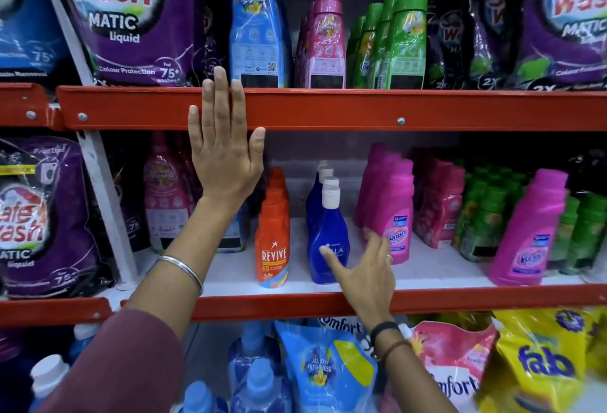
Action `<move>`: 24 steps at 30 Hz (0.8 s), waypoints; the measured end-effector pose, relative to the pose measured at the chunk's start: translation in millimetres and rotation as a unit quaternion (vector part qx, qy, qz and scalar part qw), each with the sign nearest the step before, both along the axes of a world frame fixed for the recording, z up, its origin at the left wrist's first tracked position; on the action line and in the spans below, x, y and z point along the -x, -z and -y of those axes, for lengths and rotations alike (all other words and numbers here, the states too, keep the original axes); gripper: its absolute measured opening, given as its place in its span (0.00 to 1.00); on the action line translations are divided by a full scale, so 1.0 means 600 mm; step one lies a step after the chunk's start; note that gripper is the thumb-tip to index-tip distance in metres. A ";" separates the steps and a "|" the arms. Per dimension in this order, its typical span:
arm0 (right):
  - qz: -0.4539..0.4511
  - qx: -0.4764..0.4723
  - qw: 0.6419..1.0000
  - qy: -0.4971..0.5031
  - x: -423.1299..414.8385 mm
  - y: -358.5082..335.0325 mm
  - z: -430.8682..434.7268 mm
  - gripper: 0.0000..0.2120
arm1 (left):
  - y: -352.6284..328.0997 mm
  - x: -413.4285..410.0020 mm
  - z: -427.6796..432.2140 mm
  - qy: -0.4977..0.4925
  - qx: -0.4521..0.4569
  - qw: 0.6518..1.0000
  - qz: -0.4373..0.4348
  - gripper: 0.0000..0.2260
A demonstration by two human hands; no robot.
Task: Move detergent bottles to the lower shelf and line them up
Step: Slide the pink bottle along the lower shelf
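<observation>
Fingers point(331, 256) spread, touching blue bottle point(328, 232)

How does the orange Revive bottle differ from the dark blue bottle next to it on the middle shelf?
The Revive bottle is orange with an orange cap; the dark blue bottle has a white cap. The Revive bottle stands untouched, while the right hand reaches the dark blue bottle, its fingers against the label. Both stand upright, each fronting a row of like bottles.

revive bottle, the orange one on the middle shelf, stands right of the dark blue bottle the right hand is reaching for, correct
Not quite. In the head view the orange Revive bottle stands left of the dark blue bottle, not right. The right hand is indeed reaching for the blue one.
</observation>
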State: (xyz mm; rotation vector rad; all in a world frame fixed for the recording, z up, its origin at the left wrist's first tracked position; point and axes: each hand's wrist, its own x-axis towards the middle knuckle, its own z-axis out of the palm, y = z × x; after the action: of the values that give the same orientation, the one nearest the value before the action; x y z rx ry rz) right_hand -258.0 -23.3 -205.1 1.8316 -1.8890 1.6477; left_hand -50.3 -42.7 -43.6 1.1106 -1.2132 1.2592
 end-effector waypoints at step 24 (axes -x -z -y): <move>0.168 -0.001 0.968 0.188 0.411 -0.020 0.052 0.44 | 0.007 0.020 0.001 -0.013 -0.025 0.998 -0.047 0.27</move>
State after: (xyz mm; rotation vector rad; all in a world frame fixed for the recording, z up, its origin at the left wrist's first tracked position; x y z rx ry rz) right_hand -504.3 -54.7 -192.9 1.1437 -2.1880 1.8933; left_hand -62.5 -43.2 -47.5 1.2124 -1.1676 1.1881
